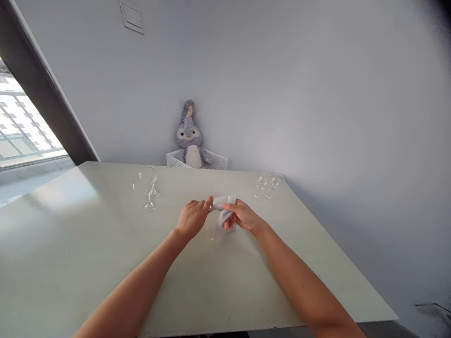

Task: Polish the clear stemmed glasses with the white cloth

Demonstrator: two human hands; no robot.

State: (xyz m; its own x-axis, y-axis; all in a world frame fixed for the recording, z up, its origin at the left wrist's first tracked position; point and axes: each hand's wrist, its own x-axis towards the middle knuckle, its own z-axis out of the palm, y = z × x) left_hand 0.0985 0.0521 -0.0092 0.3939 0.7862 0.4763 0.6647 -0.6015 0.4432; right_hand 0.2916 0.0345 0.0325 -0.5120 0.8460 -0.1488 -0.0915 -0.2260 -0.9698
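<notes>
Over the middle of the table, my left hand is closed around one end of a small clear glass that lies sideways in the air. My right hand grips a white cloth, wrapped at the glass's right end. A loose end of the cloth hangs below the fingers and is blurred. Fingers and cloth hide much of the glass, so I cannot make out its full shape.
Two clear stemmed glasses stand at the left on the pale table. Two smaller stemmed glasses are near the back right edge. Behind the table, a plush toy sits in a white perforated basket against the wall.
</notes>
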